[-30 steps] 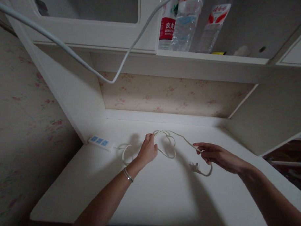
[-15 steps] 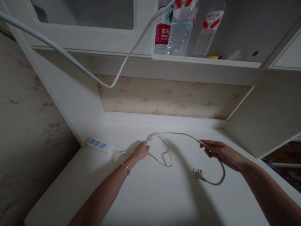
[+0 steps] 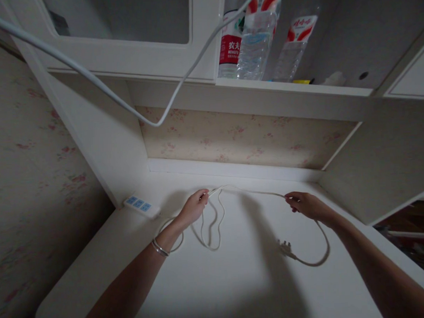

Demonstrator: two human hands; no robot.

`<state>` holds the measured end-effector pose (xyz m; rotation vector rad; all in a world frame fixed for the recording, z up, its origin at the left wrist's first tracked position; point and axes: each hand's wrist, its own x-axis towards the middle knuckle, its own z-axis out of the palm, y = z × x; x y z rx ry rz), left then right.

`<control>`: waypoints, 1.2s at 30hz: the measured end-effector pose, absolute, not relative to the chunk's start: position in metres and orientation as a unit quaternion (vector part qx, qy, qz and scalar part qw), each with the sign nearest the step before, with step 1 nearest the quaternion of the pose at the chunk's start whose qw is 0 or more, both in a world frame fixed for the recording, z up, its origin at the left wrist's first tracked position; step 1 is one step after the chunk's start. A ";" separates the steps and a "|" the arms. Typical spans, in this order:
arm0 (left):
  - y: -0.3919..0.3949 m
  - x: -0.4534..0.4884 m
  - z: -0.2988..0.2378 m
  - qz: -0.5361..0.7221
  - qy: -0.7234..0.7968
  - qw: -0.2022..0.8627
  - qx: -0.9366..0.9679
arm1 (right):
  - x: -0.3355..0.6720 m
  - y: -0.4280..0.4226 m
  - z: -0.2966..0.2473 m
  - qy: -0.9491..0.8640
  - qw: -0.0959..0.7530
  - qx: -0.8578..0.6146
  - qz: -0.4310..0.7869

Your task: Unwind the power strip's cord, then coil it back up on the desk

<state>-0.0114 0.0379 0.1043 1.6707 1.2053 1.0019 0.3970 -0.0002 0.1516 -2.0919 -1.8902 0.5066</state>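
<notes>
A white power cord [image 3: 253, 191] stretches between my two hands above the white desk. My left hand [image 3: 194, 209] is closed on gathered strands of it, and a loop hangs down just right of that hand. My right hand [image 3: 306, 205] pinches the cord further along. From there the cord curves round to its plug [image 3: 285, 248], whose prongs point up and left. At the desk's left side lies the power strip [image 3: 140, 206] with blue socket faces, the cord leading from its right end. Part of the cord is hidden behind my left wrist.
The desk top [image 3: 216, 279] is bounded by a back ledge and side panels. Overhead, a shelf [image 3: 300, 89] holds several plastic bottles [image 3: 255, 51]. A thick white cable [image 3: 157, 124] hangs across the upper left, in front of a cabinet door [image 3: 125, 53].
My left hand has shifted slightly left and up, and the hanging loop has moved left and become narrower. My right hand and the plug have moved a little right.
</notes>
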 end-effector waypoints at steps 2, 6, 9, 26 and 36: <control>0.032 -0.013 0.111 0.423 0.461 0.425 0.654 | 0.392 0.010 0.137 -0.683 0.109 -0.714 0.111; 0.024 -0.014 0.119 0.443 0.445 0.436 0.645 | 0.359 0.020 0.118 -0.725 0.071 -0.685 -0.037; 0.016 -0.012 0.122 0.441 0.445 0.442 0.641 | 0.314 0.024 0.115 -0.760 0.102 -0.637 -0.084; -0.003 -0.026 0.151 0.423 0.449 0.430 0.659 | 0.260 0.015 0.134 -0.803 0.176 -0.566 -0.061; 0.025 -0.053 0.129 0.359 0.494 0.306 0.730 | 0.339 -0.004 0.147 -0.764 0.105 -0.613 -0.172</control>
